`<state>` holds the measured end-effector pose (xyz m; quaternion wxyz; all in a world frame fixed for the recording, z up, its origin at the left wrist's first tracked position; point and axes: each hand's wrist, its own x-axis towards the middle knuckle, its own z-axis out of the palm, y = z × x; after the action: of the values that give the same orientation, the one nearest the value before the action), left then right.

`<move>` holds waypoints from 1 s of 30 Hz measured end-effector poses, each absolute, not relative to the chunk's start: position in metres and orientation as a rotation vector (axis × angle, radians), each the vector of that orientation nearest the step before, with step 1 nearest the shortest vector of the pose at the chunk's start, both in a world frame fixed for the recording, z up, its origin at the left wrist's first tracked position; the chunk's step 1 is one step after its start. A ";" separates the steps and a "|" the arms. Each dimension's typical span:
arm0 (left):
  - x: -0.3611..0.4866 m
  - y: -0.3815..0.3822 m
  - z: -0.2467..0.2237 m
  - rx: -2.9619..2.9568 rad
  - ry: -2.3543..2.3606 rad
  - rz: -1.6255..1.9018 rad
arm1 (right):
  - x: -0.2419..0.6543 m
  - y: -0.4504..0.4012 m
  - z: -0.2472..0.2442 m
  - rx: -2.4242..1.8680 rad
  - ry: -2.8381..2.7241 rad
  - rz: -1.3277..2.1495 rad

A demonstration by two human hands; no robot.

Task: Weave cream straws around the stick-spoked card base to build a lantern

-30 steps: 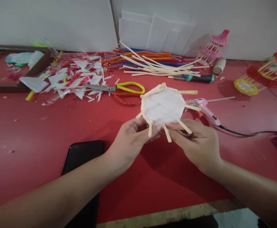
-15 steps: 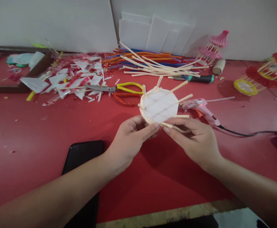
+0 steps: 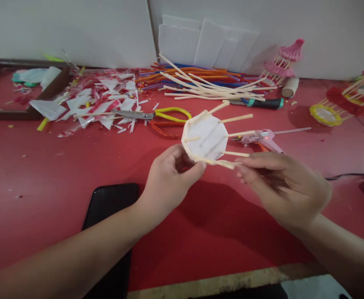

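Note:
A white many-sided disc (image 3: 207,137) with a cream cord along its edge and several short cream sticks standing from it is held up over the table. My left hand (image 3: 175,178) pinches its lower left edge between thumb and fingers. At the lower right of the disc, my right hand (image 3: 281,182) has its thumb and forefinger closed on the end of a thin cream strip (image 3: 227,164) that runs back to the rim. Behind the right hand lies a pink glue gun (image 3: 263,139), its orange trigger partly covered.
Scissors (image 3: 157,116) with yellow and red handles lie beside a heap of paper and plastic scraps (image 3: 104,99). Coloured pipe cleaners (image 3: 200,79) are piled at the back. A black phone (image 3: 110,203) rests at left; pink (image 3: 283,62) and red-yellow (image 3: 340,101) stick models stand right.
My right hand has moved right, away from the disc's rim, drawing the thin strip outward. The disc has turned and tilted slightly in my left hand, which stays almost in place.

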<state>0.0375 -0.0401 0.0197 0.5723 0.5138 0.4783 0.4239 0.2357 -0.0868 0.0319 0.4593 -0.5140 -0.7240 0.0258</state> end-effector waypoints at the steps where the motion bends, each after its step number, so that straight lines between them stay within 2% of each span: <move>1: 0.037 -0.041 0.020 1.267 1.131 1.001 | 0.236 -0.089 0.033 -1.260 -1.789 0.061; 9: 0.036 -0.047 0.023 1.465 1.216 0.977 | 0.237 -0.098 0.044 -1.314 -2.020 -0.202; 15: 0.036 -0.045 0.023 1.445 1.240 0.901 | 0.231 -0.098 0.047 -1.159 -2.096 -0.138; 22: 0.039 -0.040 0.020 1.060 1.074 0.847 | 0.229 -0.088 0.046 -0.826 -2.292 -0.168; 30: 0.041 -0.043 0.026 0.665 0.876 0.812 | 0.228 -0.081 0.033 -0.826 -2.250 -0.046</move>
<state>0.0411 -0.0432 0.0257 0.7754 0.3070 0.4045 0.3753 0.2277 -0.0805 0.0334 0.3638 -0.3210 -0.8742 -0.0180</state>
